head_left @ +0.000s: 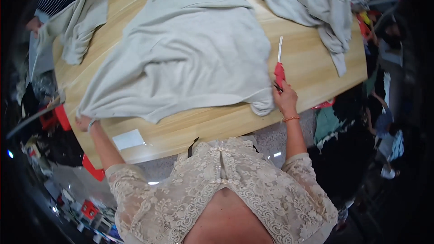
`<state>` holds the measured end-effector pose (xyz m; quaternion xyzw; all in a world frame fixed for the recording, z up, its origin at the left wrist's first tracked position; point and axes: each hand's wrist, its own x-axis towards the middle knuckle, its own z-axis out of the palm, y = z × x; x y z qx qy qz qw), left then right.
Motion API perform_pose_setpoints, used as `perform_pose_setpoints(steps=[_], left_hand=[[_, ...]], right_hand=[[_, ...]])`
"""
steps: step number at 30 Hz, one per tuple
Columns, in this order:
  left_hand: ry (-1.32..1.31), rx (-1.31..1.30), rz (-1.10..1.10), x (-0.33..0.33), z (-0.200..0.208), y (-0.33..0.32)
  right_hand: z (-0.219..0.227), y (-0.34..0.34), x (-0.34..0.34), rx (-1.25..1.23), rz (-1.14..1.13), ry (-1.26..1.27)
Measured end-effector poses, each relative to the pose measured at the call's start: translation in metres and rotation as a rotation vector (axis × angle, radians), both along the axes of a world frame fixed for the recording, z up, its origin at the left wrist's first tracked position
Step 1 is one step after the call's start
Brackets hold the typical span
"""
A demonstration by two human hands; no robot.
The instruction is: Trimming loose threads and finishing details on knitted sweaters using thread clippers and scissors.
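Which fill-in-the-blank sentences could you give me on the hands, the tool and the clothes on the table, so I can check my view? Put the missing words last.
1. The right hand holds a tool whose handle is ____.
2. The left hand is at the lower ____ corner of the middle garment.
3. The reddish bracelet is on the ____ wrist.
4. The flat sheet on the table is ____ in colour.

Missing words: red; left; right; white.
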<state>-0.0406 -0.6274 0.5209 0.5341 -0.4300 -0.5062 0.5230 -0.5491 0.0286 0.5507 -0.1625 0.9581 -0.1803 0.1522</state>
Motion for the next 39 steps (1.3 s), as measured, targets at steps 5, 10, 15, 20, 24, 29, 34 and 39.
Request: perform_pose_setpoints(steps=[5,10,15,20,24,29,34,39], left_hand=[[-0.730,-0.626,-0.354,-0.200,0.041,0.128],[-0.570,-0.742,-1.526,-0.323,0.063,0.390],[-0.567,-0.959,-1.656,-0.389,0.027,0.494],[-0.455,-0.340,-1.465,-0.401,0.021,0.461],[-0.353,-0.410,-0.629,-0.372,0.101,0.360],[-0.645,0.023,-0.448,-0.179,0.025,0.361],[-0.806,0.543,-1.000,-0.129,0.025,0.422],[-1.027,-0.605,-0.756,-0.217,0.079,0.373]], right_hand=[[0.015,0.016,0.000,0.088,-0.048,-0.016],[0.019,0.013,0.007,0.030,-0.018,-0.035],[0.030,0.024,0.015,0.068,-0.025,-0.036],[0.035,0.031,0.022,0.051,0.019,-0.025],[0.041,0.041,0.026,-0.018,-0.024,-0.020],[0.036,0.021,0.024,-0.171,0.115,-0.038],[0.026,0.005,0.030,-0.209,0.216,-0.170],[0.021,-0.011,0.036,-0.148,0.330,-0.171]])
